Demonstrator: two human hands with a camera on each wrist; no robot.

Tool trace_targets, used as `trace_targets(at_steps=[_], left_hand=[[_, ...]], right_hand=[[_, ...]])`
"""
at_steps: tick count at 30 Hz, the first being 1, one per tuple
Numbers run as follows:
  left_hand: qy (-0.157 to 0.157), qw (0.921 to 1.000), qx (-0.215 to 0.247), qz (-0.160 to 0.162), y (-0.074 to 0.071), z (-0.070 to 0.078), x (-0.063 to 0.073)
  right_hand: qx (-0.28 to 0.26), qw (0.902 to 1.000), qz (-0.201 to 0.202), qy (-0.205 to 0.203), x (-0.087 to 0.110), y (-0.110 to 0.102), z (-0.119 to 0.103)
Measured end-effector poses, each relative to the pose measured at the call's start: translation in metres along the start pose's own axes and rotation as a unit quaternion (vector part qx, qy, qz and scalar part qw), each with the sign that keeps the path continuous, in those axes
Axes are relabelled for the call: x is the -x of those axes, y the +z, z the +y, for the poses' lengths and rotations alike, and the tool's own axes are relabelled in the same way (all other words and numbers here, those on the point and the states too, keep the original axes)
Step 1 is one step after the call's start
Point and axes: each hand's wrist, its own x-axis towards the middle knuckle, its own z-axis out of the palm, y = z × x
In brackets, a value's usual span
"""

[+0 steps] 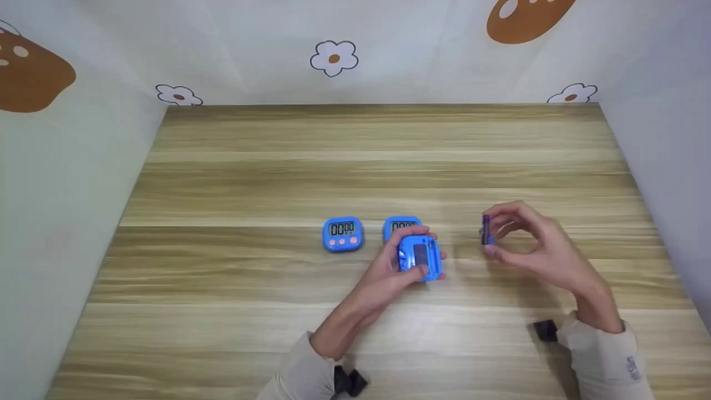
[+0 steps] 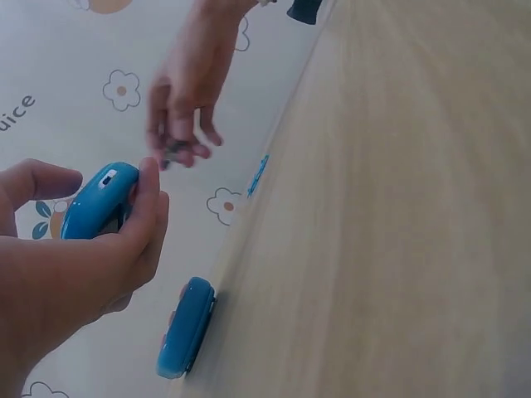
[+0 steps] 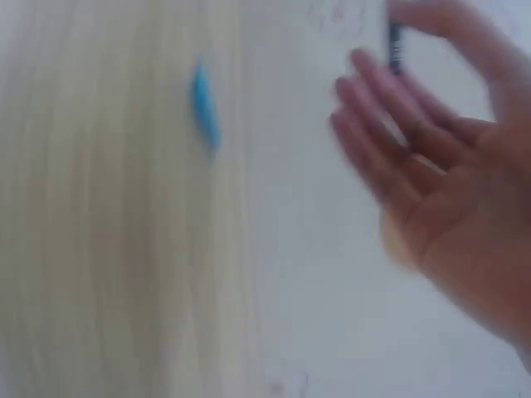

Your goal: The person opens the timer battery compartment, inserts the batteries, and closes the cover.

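My left hand (image 1: 391, 266) holds a blue digital timer (image 1: 408, 258) with its back facing up and the battery compartment uncovered. The thumb rests on the back of its casing. To the right, my right hand (image 1: 536, 247) pinches a small dark battery (image 1: 486, 230) upright between thumb and fingertips, apart from the timer. The battery (image 3: 396, 46) also shows, blurred, in the right wrist view. Another blue timer (image 1: 401, 223) lies partly hidden behind my left hand. A third timer (image 1: 343, 234) sits left of it, screen up, with pink buttons.
A thin blue piece (image 2: 258, 176) lies on the wooden table (image 1: 222, 278) in the left wrist view; its kind is unclear. Pale curtains or walls (image 1: 250, 50) with printed flowers border the table's back and sides. Black wrist mounts (image 1: 546, 330) stick out by the sleeves.
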Motion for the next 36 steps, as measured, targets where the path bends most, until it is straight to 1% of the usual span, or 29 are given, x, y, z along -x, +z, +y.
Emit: trace_targets(at_steps=[2,3,4,6,10,13,16,20,22,24,26,28,29,31,34,36], left_hand=[[-0.004,0.9996,-0.026,0.007,0.001,-0.001,0.000],[-0.003,0.9992,-0.038,0.009,0.001,-0.001,0.001],[-0.004,0.9987,-0.049,0.013,0.001,-0.001,0.001],[-0.006,0.9981,-0.057,0.019,0.002,-0.002,0.001],[-0.011,0.9979,-0.060,0.023,0.002,-0.002,0.001],[-0.019,0.9974,-0.064,0.028,0.002,-0.003,0.001],[-0.022,0.9961,-0.075,0.041,0.003,-0.006,0.000],[-0.007,0.9937,-0.094,0.061,0.004,-0.008,-0.002],[0.001,0.9933,-0.096,0.064,0.004,-0.008,-0.002],[0.005,0.9949,-0.080,0.061,0.003,-0.008,-0.002],[0.001,0.9962,-0.062,0.061,0.003,-0.007,-0.002],[-0.004,0.9971,-0.039,0.065,0.003,-0.008,-0.002],[-0.007,0.9971,-0.029,0.070,0.003,-0.007,-0.002],[-0.012,0.9959,-0.027,0.086,0.004,-0.006,-0.002],[-0.020,0.9937,-0.033,0.105,0.005,-0.005,-0.002],[-0.019,0.9938,-0.031,0.105,0.004,-0.004,-0.002]], right_hand=[[-0.042,0.9986,-0.019,-0.025,-0.004,0.016,-0.016],[-0.048,0.9979,-0.029,-0.033,-0.006,0.023,-0.024],[-0.044,0.9976,-0.038,-0.037,-0.007,0.029,-0.030],[-0.026,0.9978,-0.046,-0.041,-0.009,0.038,-0.041],[-0.013,0.9984,-0.046,-0.030,-0.011,0.045,-0.053],[-0.013,0.9984,-0.046,-0.029,-0.010,0.048,-0.054],[-0.016,0.9974,-0.046,-0.052,-0.011,0.051,-0.052],[-0.042,0.9942,-0.057,-0.081,-0.011,0.053,-0.055],[-0.062,0.9935,-0.062,-0.074,-0.011,0.054,-0.054],[-0.084,0.9926,-0.066,-0.058,-0.011,0.055,-0.048],[-0.100,0.9921,-0.066,-0.036,-0.010,0.058,-0.040],[-0.105,0.9921,-0.060,-0.033,-0.010,0.060,-0.036],[-0.109,0.9919,-0.052,-0.040,-0.010,0.059,-0.037],[-0.118,0.9911,-0.025,-0.055,-0.011,0.058,-0.046],[-0.128,0.9852,0.035,-0.108,-0.012,0.055,-0.061],[-0.118,0.9800,0.064,-0.147,-0.013,0.056,-0.064]])
